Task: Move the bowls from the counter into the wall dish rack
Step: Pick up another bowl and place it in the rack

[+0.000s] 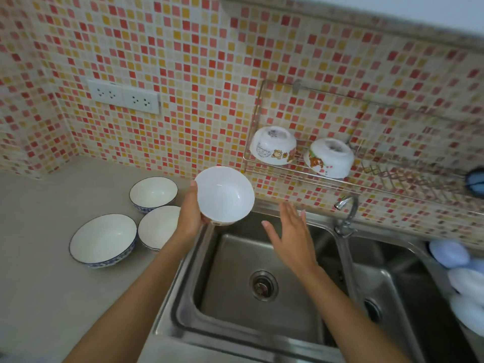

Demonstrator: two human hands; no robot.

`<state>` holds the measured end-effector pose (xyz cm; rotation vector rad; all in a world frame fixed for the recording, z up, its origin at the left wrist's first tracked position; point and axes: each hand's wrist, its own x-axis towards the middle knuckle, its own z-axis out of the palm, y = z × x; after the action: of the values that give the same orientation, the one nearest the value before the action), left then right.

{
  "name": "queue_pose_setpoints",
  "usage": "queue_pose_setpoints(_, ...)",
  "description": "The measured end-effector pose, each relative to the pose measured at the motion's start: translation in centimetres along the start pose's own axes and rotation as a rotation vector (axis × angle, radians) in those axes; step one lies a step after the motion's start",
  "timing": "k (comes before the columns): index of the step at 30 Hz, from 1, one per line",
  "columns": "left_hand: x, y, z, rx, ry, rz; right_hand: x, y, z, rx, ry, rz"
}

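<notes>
1. My left hand (190, 218) grasps the white bowl (225, 196) by its rim, above the sink's (183, 305) back-left corner.
2. My right hand (290, 237) is spread, holding nothing; it should steady the bowl.
3. Flip it, seat it in the wall rack (340, 183) beside the two upturned bowls (273, 145).

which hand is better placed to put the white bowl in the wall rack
Left. The left hand already grips the white bowl, raised toward the wall dish rack; the right hand is open and empty over the sink.
</notes>
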<state>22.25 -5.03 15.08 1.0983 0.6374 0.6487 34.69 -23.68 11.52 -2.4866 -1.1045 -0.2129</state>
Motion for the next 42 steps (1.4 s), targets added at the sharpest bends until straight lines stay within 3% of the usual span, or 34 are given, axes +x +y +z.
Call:
queue_pose_setpoints(5, -0.4, 0.7, 3.6, -0.039, -0.006, 0.059, 0.6, 3.5, -2.5, -0.038, 0.15, -0.011)
queue_pose_setpoints(14, 0.8, 3.5, 7.8, 0.296, -0.12, 0.259, 5.6, 8.6, -5.7, -0.115, 0.283, 0.134)
queue_pose_setpoints(23, 2.9, 6.8, 15.3, 0.489, -0.253, 0.555, 6.4, 10.9, -3.8, -0.096, 0.514, 0.067)
queue_pose_setpoints(31, 6.0, 6.0, 21.9, 0.906, -0.387, 0.897, 6.8, 11.7, -3.0, -0.134, 0.615, -0.029)
queue_pose_setpoints(36, 10.3, 3.2, 24.3, 1.324, -0.485, 1.229, 6.8, 11.9, -2.7, -0.135, 0.641, -0.035)
queue_pose_setpoints(42, 12.3, 1.7, 25.9, 1.488, -0.514, 1.34, 7.0, 12.4, -2.1, -0.086, 0.715, -0.06)
